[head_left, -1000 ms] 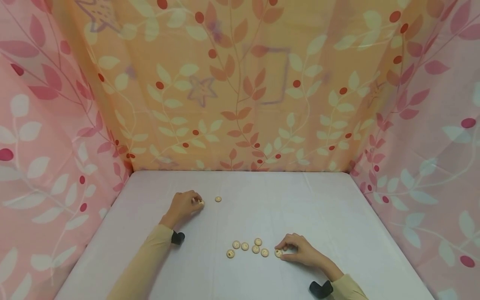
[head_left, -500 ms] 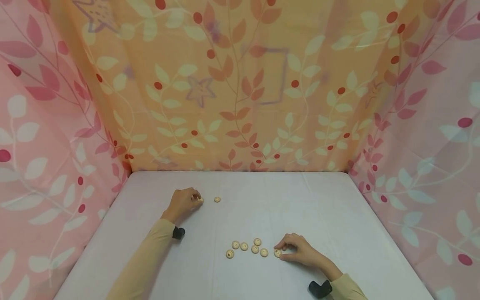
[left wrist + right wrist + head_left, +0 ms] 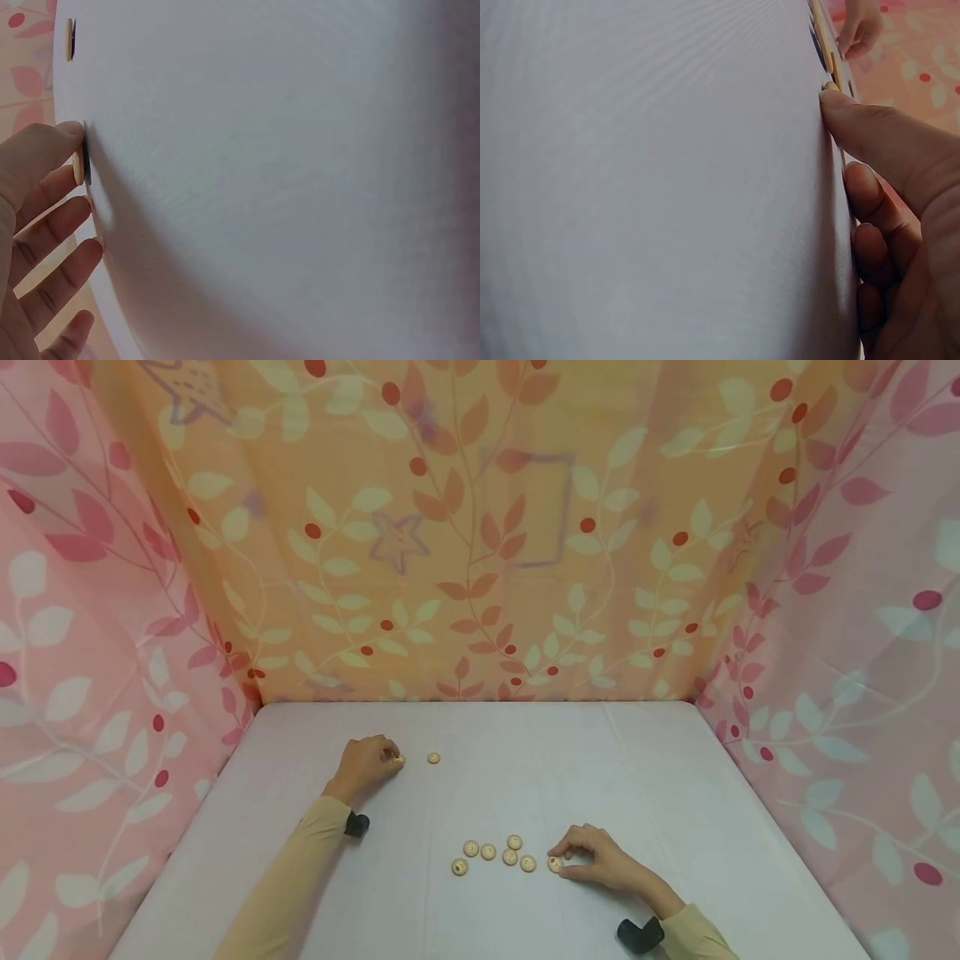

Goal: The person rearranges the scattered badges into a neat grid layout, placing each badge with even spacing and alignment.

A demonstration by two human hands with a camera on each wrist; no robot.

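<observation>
Near the back left of the table, my left hand (image 3: 367, 764) pinches a small round wooden disc, button-like (image 3: 400, 761), between thumb and finger. In the left wrist view that disc (image 3: 78, 166) stands edge-on at the thumb tip, the other fingers spread loosely. Just right of it lies a second disc (image 3: 433, 758). At the front right, the thumb and forefinger of my right hand (image 3: 600, 858) hold another disc (image 3: 555, 864) by its edges, flat against the tabletop. Left of it lies a group of several similar discs (image 3: 510, 857), most with faint marks on top.
A white cloth covers the table (image 3: 600, 760). An orange leaf-patterned curtain (image 3: 480, 610) hangs along its back edge, with pink curtains (image 3: 90, 693) at both sides. Black wrist devices (image 3: 639, 935) sit at my sleeves.
My left hand has shifted slightly toward the back edge, with its disc between the fingers. My right hand and the lying discs have kept their places.
</observation>
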